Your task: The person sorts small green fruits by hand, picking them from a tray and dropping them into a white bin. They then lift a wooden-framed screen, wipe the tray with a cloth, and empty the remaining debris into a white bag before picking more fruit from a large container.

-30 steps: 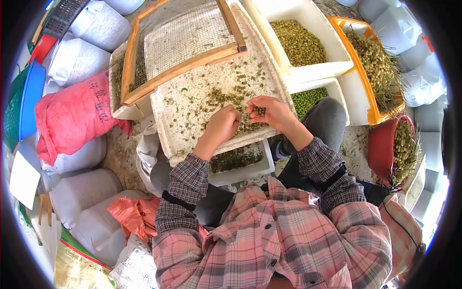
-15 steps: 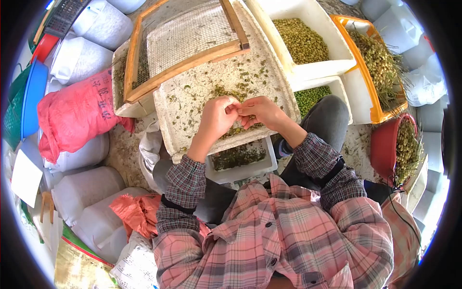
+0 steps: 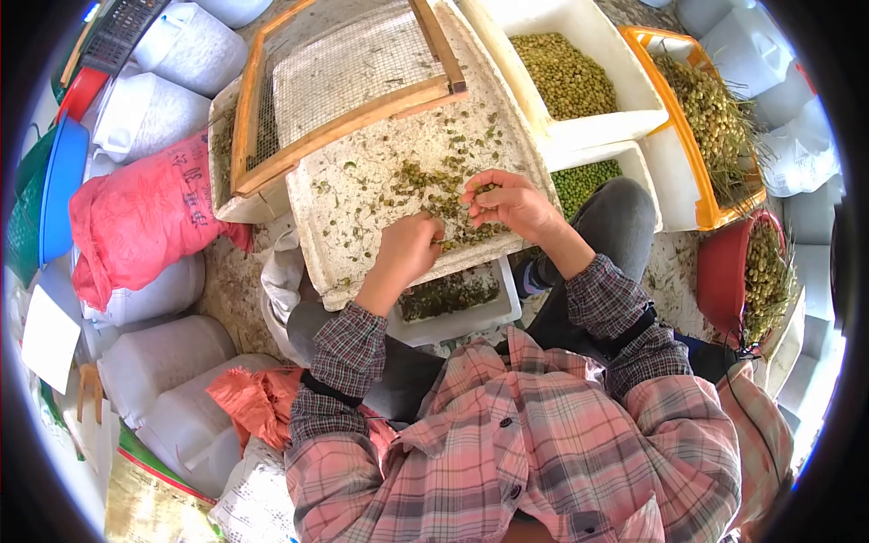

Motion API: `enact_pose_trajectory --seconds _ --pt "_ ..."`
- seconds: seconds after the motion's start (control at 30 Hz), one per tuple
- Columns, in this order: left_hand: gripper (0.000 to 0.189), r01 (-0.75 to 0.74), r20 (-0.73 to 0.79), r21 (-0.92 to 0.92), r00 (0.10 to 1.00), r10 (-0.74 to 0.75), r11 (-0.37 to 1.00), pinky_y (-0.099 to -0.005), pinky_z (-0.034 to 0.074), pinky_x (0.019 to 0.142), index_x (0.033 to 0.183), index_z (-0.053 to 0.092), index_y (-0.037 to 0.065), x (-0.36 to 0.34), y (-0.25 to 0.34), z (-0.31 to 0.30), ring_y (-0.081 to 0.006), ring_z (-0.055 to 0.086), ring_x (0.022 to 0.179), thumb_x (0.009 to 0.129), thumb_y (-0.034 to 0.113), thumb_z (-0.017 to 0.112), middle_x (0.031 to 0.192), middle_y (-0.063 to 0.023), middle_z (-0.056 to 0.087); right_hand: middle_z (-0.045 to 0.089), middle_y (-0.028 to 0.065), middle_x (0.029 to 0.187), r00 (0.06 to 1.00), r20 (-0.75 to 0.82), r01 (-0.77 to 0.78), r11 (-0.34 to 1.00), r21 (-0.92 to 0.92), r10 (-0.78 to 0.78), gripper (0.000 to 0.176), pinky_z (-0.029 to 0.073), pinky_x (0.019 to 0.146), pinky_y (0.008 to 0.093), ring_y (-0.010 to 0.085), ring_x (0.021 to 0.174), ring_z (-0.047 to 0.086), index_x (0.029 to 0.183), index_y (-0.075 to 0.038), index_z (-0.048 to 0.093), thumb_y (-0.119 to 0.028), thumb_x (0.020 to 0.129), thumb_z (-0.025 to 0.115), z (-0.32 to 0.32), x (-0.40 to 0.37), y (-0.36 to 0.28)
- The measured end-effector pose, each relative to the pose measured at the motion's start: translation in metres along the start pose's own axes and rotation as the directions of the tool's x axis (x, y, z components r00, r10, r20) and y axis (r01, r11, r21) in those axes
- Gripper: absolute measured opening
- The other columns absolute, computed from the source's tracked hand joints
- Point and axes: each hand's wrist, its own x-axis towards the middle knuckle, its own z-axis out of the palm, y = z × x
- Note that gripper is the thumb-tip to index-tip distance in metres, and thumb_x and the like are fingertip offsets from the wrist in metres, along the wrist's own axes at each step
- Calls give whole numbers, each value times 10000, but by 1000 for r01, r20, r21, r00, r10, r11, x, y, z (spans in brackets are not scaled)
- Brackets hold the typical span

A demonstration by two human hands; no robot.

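My left hand (image 3: pixel 409 248) is closed with its fingers curled down, low over the front part of a white foam lid (image 3: pixel 353 258). Whatever its fingers pinch is hidden. To the right, my right hand (image 3: pixel 514 210) is raised slightly over the same lid, its fingers curved in; small dark-green bits show at them, too small to name. Between and beyond the hands lies a scatter of small green and brown seed pods (image 3: pixel 425 181) with leaf scraps. Under the lid's front edge, a white tub (image 3: pixel 407 333) holds dark plant debris.
A wood-framed mesh sieve (image 3: pixel 362 118) rests across the lid's back. Foam boxes of yellowish seeds (image 3: pixel 561 77) and green seeds (image 3: pixel 587 185) stand right, beside an orange-rimmed crate (image 3: pixel 688 172) and a red basin (image 3: pixel 722 281) of stalks. A pink sack (image 3: pixel 145 217) and white jugs (image 3: pixel 158 109) fill the left.
My hands, earlier together over the pods, have parted. The left moved down and slightly left, the right moved a little to the right, uncovering more of the pods.
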Motion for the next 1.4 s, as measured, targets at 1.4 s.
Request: enact_pose_trajectory --seconds 1.4 --pt "210 65 -566 75 825 -11 995 -312 506 791 1071 646 25 -18 -18 -23 -237 637 951 873 88 615 1078 -154 632 631 93 905 974 176 -213 854 474 145 206 510 685 303 148 707 573 951 -18 592 -212 963 524 34 13 49"
